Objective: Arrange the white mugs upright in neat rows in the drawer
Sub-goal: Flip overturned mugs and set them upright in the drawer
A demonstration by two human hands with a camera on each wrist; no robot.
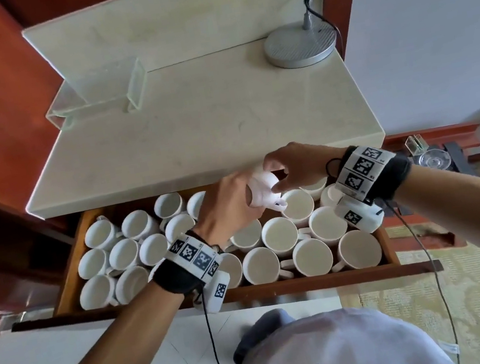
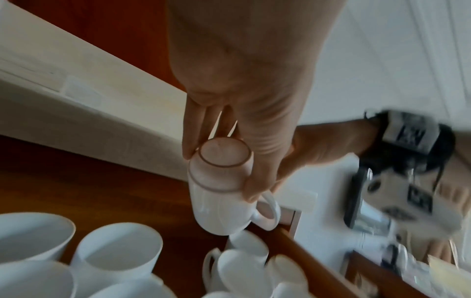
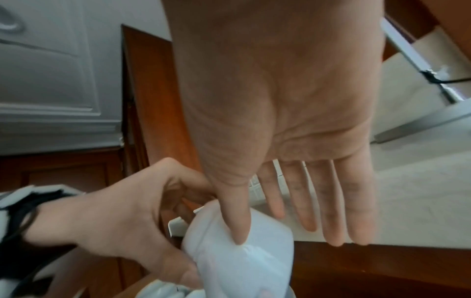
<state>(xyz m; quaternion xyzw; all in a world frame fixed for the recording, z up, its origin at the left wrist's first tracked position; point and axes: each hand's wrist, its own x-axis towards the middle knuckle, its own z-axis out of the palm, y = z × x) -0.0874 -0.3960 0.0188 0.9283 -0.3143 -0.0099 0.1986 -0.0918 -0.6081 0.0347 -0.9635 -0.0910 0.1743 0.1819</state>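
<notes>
An open wooden drawer (image 1: 68, 278) holds several white mugs (image 1: 275, 235), most standing upright with mouths up, packed in rough rows. Above its back middle, both hands hold one white mug (image 1: 263, 193) tipped base-up, its handle pointing down to the right. My left hand (image 1: 248, 199) grips the mug's body from the left; in the left wrist view the left hand (image 2: 221, 173) wraps the mug (image 2: 221, 213) near its base. My right hand (image 1: 271, 174) pinches it from the right and above. In the right wrist view the right hand (image 3: 258, 225) has its thumb pressed on the mug (image 3: 242, 268).
A pale stone counter (image 1: 189, 120) overhangs the drawer's back. On it stand a clear acrylic box (image 1: 97, 91) and a lamp base (image 1: 300, 42). A low wooden table with glassware (image 1: 433, 160) stands to the right. Red-brown wood panels rise at the left.
</notes>
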